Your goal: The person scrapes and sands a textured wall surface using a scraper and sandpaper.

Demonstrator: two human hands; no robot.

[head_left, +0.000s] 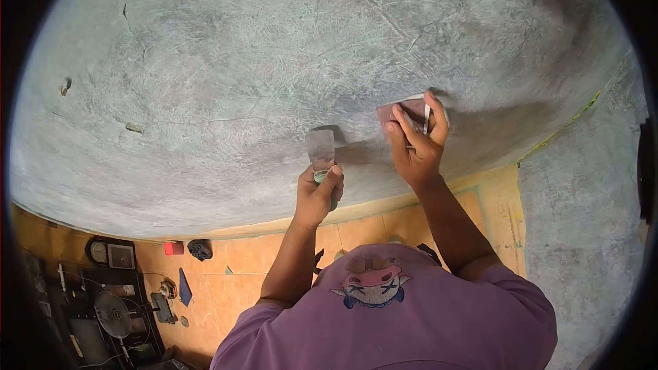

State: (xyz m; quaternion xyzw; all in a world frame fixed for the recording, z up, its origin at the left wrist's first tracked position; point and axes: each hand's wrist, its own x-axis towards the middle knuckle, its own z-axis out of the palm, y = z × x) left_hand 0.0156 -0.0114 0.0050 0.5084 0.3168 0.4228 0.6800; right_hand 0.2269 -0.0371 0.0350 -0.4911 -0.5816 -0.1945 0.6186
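Observation:
My left hand (320,193) is closed around the green handle of a scraper (321,147), whose flat metal blade points up close to the grey-green wall (226,62). To its right, my right hand (419,140) pinches a folded piece of reddish-brown sandpaper (414,111) with a pale edge, held against or very near the wall. The wall surface is scratched and mottled, with small chipped holes on the left. Shadows from the scraper and my right hand fall on it.
An orange tiled floor (240,267) lies below the wall. At the lower left are a fan (113,314), a clock (98,252), a picture frame (121,257), a red box (174,248) and a black bundle (200,250). Another wall section (582,212) stands at the right.

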